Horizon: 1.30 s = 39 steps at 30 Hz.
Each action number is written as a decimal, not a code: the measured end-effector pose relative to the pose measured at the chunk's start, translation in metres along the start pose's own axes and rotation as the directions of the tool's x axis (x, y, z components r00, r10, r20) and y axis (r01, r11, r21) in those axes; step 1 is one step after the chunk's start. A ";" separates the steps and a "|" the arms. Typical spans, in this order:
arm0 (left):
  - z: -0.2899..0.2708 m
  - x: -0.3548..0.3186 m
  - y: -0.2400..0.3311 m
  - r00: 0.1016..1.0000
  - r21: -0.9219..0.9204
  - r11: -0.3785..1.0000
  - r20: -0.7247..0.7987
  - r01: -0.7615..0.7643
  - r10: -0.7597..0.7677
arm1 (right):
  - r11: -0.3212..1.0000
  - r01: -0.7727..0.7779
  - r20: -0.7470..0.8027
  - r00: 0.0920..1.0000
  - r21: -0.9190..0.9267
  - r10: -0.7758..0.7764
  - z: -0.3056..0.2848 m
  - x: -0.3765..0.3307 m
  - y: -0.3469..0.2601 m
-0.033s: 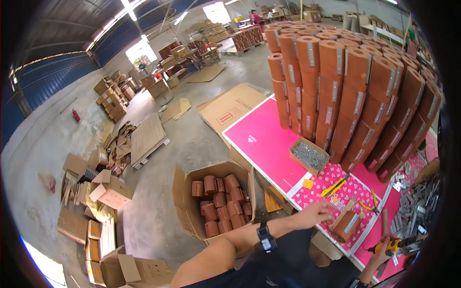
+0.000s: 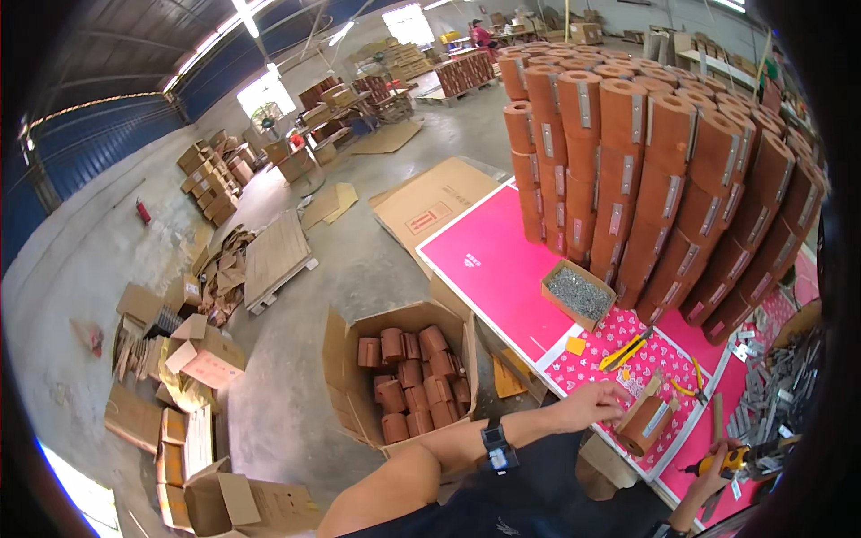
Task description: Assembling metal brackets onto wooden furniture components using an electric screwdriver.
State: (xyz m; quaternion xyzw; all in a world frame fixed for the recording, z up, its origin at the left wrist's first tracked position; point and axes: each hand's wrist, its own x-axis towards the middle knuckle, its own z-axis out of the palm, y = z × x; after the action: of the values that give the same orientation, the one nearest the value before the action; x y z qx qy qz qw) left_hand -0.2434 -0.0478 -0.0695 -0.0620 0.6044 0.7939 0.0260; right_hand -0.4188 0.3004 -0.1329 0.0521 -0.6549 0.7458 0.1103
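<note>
My left hand [image 2: 596, 402] lies on the pink table [image 2: 502, 269], fingers apart, with the fingertips against a short brown cylinder [image 2: 647, 421] that has a metal strip on it and lies on its side. A black watch [image 2: 499, 448] sits on that wrist. At the lower right, my right hand [image 2: 715, 471] grips a yellow power screwdriver [image 2: 734, 460] just above the table edge. A tall stack of similar brown cylinders [image 2: 664, 179] stands at the back of the table.
On the table are an open box of small screws [image 2: 578, 294], a yellow utility knife [image 2: 625, 351], yellow pliers [image 2: 692, 381] and a pile of grey metal brackets [image 2: 771, 399]. A cardboard box [image 2: 359, 394] holding brown cylinders stands on the floor at my left. Flattened cartons litter the concrete floor.
</note>
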 end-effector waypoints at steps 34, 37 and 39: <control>0.087 -0.010 -0.003 0.979 0.466 0.878 -0.098 -0.111 0.176 | 0.870 -0.183 0.437 0.898 0.459 -0.042 0.124 -0.049 -0.175; 0.087 -0.007 -0.003 0.978 0.475 0.872 -0.096 -0.118 0.185 | 0.866 -0.197 0.434 0.901 0.459 -0.025 0.127 -0.050 -0.171; 0.086 -0.006 -0.003 0.977 0.495 0.861 -0.094 -0.120 0.190 | 0.870 -0.193 0.430 0.902 0.453 -0.024 0.128 -0.049 -0.171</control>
State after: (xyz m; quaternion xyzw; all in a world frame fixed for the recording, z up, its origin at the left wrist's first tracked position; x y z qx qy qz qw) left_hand -0.2429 0.0355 -0.0489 -0.0600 0.7877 0.6096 -0.0658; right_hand -0.3398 0.1897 0.0384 0.2087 -0.4564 0.8608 -0.0841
